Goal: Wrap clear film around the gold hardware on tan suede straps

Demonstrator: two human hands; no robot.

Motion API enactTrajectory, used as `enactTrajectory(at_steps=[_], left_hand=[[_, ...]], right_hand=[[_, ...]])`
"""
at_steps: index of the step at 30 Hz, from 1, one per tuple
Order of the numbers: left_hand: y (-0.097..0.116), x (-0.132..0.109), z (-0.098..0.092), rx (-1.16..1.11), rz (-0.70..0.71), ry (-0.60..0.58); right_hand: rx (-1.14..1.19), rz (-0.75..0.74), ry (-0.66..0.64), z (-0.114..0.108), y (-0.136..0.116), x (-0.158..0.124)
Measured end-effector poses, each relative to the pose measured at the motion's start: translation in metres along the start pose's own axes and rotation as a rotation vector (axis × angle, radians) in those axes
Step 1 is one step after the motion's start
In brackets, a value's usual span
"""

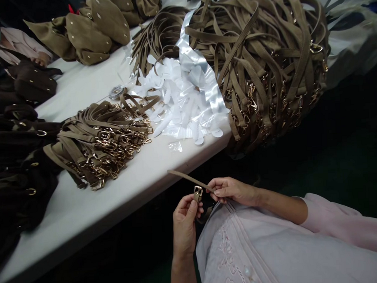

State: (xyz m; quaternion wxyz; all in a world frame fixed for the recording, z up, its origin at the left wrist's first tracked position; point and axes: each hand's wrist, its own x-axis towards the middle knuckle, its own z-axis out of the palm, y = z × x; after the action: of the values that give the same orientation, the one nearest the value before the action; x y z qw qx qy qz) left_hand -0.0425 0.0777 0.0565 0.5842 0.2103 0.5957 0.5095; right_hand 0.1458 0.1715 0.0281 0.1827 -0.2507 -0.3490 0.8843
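Observation:
My left hand [187, 211] pinches the buckle end of an olive-brown strap, just below its gold buckle [198, 192]. In the fingers of my right hand [229, 190] is a narrow olive-brown strap [186, 176], whose free tip points up and left toward the table edge. The two pieces come close together at the buckle; whether they are one strap I cannot tell. Part of a strap loop hangs below, between my hands and my clothing. Both hands are in front of my lap, off the table.
On the white table [164, 159] lies a pile of short buckled straps [104, 136]. Beside it are white plastic pieces [180, 96] and a heap of long straps with clasps [266, 64]. Olive bags [98, 29] and dark bags [21, 135] lie beyond. Another person [24, 44] sits far left.

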Motion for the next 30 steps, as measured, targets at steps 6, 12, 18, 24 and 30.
enactTrajectory(at_steps=[6,12,18,24,30], left_hand=[[0.003,-0.002,0.005,0.092,0.159,0.072],[0.023,-0.001,-0.005,0.118,0.332,0.180],[0.032,0.007,-0.010,0.277,0.606,0.408],[0.024,0.011,-0.011,0.369,0.756,0.517],[0.013,0.013,-0.015,0.570,0.877,0.566]], right_hand=[[0.072,-0.019,0.004,0.013,-0.016,0.003],[-0.121,-0.092,0.078,0.023,-0.022,0.000],[-0.107,-0.077,-0.028,0.038,-0.023,-0.005],[-0.121,-0.007,-0.055,0.045,-0.022,-0.007],[-0.077,0.010,-0.036,0.048,-0.021,-0.005]])
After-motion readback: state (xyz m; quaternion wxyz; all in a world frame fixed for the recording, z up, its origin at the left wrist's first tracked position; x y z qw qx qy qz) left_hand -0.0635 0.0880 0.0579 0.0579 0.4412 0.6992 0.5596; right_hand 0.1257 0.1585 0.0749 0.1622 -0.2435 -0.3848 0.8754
